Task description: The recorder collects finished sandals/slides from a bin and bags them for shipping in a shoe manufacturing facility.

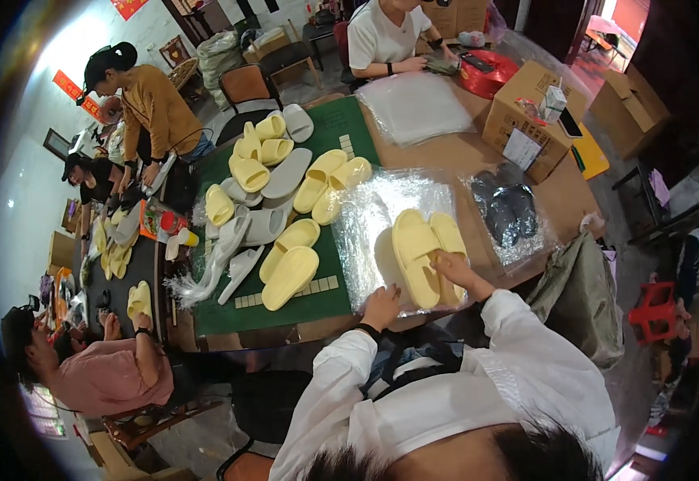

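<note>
A pair of pale yellow slippers [415, 255] lies side by side over the stack of clear plastic bags [369, 228] in front of me. My right hand [458, 272] is closed on the pair, its thumb and fingers where the two slippers meet. At the near edge of the stack, my left hand [382, 307] has its fingers bent against a clear bag, left of the slippers' heels. On the green mat [341, 306] to the left lie more loose yellow slippers [291, 276] and grey slippers [287, 173].
Dark slippers in a clear bag [506, 210] lie to the right. Beyond stand a cardboard box [530, 116], a red roll of tape [487, 74] and a pile of clear bags [415, 108]. A person in white [388, 40] sits across; other people work at the left table.
</note>
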A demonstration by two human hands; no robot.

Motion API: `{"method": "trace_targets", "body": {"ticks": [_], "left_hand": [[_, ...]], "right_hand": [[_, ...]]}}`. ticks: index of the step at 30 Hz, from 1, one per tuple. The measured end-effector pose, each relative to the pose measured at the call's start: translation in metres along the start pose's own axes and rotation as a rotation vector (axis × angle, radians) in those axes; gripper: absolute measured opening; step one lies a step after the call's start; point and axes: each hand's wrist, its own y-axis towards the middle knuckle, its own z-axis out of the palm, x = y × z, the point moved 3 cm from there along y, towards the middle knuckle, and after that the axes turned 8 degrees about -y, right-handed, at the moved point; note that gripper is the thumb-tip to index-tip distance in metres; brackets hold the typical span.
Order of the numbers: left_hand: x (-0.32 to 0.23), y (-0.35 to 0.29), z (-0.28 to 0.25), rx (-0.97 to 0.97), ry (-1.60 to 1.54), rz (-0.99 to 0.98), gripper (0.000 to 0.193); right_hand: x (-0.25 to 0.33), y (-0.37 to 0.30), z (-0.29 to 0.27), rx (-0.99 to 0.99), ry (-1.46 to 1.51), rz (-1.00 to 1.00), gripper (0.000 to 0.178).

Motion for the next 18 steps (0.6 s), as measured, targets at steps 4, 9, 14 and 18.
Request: {"method": "trace_targets", "body": {"ticks": [4,9,14,18], "left_hand": [[-0.008,0.011,-0.016,0.002,-0.025,-0.001,0.047],[-0.005,0.016,-0.028,-0.265,-0.053,0.174,0.044],[0.0,0.03,-0.048,-0.413,-0.329,0.344,0.051],[0.005,0.036,-0.048,-0.533,-0.487,0.279,0.04]], "right_hand": [[0.016,-0.057,-0.037,0.281,0.159,0.026,0.041],[0.017,-0.086,-0.048,0.613,0.132,0.018,0.041],[0.032,-0.104,-0.05,0.799,0.308,0.002,0.038],[0.04,-0.109,-0.034,0.779,0.213,-0.014,0.038]]}}
